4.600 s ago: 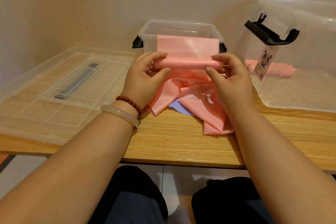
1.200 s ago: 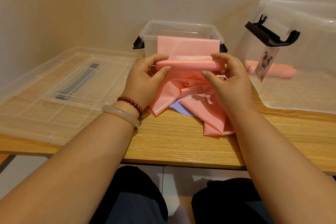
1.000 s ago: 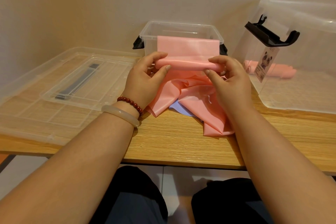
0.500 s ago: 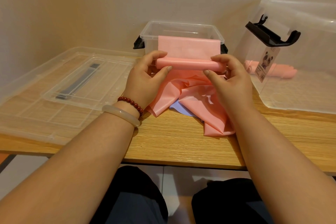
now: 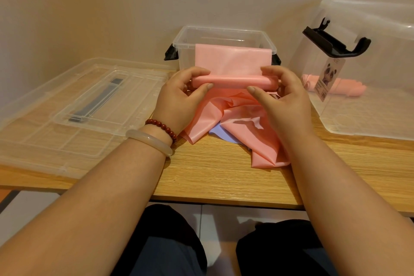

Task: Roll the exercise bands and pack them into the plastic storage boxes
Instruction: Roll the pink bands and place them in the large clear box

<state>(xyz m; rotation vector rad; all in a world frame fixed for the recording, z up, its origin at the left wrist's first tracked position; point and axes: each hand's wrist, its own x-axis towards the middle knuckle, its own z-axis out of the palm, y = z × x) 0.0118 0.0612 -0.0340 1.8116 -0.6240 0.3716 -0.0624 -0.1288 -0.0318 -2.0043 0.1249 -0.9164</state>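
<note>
A pink exercise band (image 5: 233, 60) hangs over the front rim of a small clear storage box (image 5: 224, 36) and ends in a tight roll (image 5: 233, 80) held level above the table. My left hand (image 5: 181, 101) pinches the roll's left end and my right hand (image 5: 282, 98) pinches its right end. Under the roll lies a heap of loose pink band (image 5: 242, 127) with a pale blue band (image 5: 221, 135) peeking out beneath it. Another rolled pink band (image 5: 336, 87) lies inside a large clear box (image 5: 367, 69) tipped on its side at the right.
A large clear lid (image 5: 74, 110) with a grey handle lies flat on the wooden table (image 5: 224, 177) at the left. The large box has a black latch (image 5: 333, 42). A wall stands right behind the boxes. My knees show below the table's front edge.
The roll has turned a little and sits slightly higher on the hanging band. My fingers have shifted their grip on its ends; nothing else has moved.
</note>
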